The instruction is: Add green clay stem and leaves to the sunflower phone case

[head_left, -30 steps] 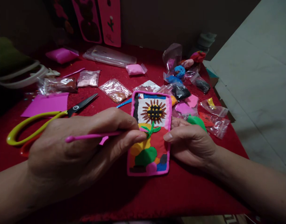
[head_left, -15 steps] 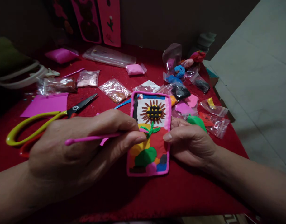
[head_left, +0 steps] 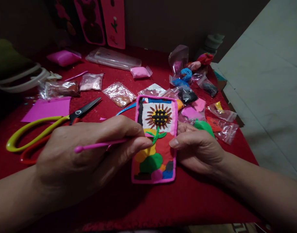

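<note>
Pinched between the thumb and fingers of my left hand (head_left: 95, 155) is a pink clay modelling tool (head_left: 100, 145), its ball end pointing left. The tool's tip lies at the green clay stem and leaves (head_left: 158, 136) of a sunflower. That sunflower (head_left: 159, 117), with a black lattice on a yellow centre and brown petals, decorates a clay-covered phone case (head_left: 163, 145) with a pink rim. My right hand (head_left: 199, 145) grips the case by its right edge, thumb on the front and fingers partly hidden behind.
Yellow-and-red scissors (head_left: 58, 121) lie at the left near a pink sheet (head_left: 46, 108). Small bags of clay, such as a brown one (head_left: 66, 89) and a black one (head_left: 187, 95), are scattered over the red cloth. Decorated pink panels (head_left: 114, 24) lean at the back.
My left hand and the pink tool have shifted slightly to the right, and the tool's ball end has moved with them. The case and my right hand stay where they were.
</note>
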`<state>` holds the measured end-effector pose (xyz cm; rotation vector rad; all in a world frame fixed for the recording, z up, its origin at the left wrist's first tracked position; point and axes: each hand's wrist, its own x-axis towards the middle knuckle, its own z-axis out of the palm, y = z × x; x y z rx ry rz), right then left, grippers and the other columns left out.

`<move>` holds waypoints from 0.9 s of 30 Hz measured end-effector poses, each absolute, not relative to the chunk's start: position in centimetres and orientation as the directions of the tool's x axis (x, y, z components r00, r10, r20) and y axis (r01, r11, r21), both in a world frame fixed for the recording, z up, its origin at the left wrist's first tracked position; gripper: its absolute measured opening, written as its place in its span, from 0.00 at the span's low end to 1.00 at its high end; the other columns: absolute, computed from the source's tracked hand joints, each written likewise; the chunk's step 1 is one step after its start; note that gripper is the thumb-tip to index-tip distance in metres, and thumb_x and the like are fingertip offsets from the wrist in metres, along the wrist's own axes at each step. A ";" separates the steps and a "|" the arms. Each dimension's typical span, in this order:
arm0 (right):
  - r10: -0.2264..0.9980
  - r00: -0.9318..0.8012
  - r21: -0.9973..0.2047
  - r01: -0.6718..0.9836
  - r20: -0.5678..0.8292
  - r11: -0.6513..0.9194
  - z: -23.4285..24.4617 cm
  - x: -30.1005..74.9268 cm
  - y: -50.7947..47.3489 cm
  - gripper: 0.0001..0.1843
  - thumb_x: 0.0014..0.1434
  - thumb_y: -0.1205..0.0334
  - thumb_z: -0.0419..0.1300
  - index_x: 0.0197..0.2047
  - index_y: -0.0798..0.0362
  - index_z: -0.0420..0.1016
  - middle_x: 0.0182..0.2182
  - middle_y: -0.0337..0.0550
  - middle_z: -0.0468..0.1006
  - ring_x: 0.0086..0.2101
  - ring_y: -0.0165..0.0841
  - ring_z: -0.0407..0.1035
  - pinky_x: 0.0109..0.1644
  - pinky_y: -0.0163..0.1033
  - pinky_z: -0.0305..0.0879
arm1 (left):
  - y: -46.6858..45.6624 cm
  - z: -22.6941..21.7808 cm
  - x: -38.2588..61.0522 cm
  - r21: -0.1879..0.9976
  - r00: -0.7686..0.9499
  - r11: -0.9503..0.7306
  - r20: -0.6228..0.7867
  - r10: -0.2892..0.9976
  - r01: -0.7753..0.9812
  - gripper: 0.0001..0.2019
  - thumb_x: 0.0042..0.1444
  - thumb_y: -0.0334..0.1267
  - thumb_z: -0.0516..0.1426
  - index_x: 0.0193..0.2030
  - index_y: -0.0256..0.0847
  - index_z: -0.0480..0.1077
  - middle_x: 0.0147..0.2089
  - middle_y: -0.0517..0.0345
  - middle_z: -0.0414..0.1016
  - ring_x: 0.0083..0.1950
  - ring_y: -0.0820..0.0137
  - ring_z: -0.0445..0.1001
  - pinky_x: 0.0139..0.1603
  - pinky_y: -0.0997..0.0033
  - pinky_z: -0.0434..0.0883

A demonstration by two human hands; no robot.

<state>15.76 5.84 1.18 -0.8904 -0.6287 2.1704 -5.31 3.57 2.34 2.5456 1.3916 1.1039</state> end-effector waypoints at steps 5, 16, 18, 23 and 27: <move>0.750 -0.512 -0.650 -0.408 -0.418 -0.641 1.0 16.0 5.7 0.20 0.37 0.76 0.63 0.35 0.49 0.80 0.34 0.41 0.83 0.41 0.41 0.77 0.62 0.52 0.68 | 3.6 2.3 -5.4 0.350 0.319 -0.578 0.574 0.754 0.737 0.12 0.69 0.53 0.53 0.38 0.53 0.70 0.25 0.75 0.72 0.18 0.82 0.69 0.18 0.78 0.60; 0.747 -0.515 -0.661 -0.391 -0.421 -0.641 0.9 16.0 5.7 0.17 0.36 0.75 0.64 0.33 0.53 0.82 0.30 0.41 0.82 0.35 0.38 0.76 0.59 0.52 0.69 | 3.9 2.4 -5.8 0.273 0.342 -0.585 0.598 0.725 0.764 0.14 0.69 0.54 0.51 0.37 0.53 0.71 0.21 0.75 0.74 0.15 0.78 0.68 0.14 0.73 0.56; 0.752 -0.510 -0.661 -0.398 -0.418 -0.637 0.8 16.0 5.7 0.17 0.37 0.75 0.64 0.33 0.52 0.81 0.31 0.42 0.82 0.37 0.40 0.77 0.59 0.52 0.69 | 3.8 2.4 -5.6 0.290 0.327 -0.570 0.586 0.741 0.769 0.13 0.69 0.53 0.51 0.37 0.53 0.70 0.22 0.75 0.74 0.16 0.78 0.69 0.15 0.73 0.57; 0.758 -0.516 -0.645 -0.430 -0.399 -0.632 1.0 15.9 5.8 0.21 0.36 0.77 0.62 0.35 0.51 0.80 0.35 0.43 0.85 0.44 0.44 0.78 0.59 0.52 0.70 | 3.6 2.3 -5.5 0.332 0.284 -0.541 0.581 0.763 0.773 0.12 0.69 0.53 0.54 0.37 0.54 0.72 0.25 0.76 0.74 0.20 0.81 0.72 0.17 0.75 0.60; 0.754 -0.513 -0.641 -0.426 -0.410 -0.639 1.2 15.8 5.8 0.19 0.36 0.77 0.62 0.33 0.51 0.79 0.35 0.42 0.84 0.44 0.44 0.78 0.59 0.52 0.70 | 3.7 2.4 -5.7 0.302 0.323 -0.571 0.586 0.743 0.764 0.13 0.69 0.53 0.52 0.37 0.53 0.71 0.23 0.74 0.74 0.16 0.79 0.69 0.16 0.72 0.58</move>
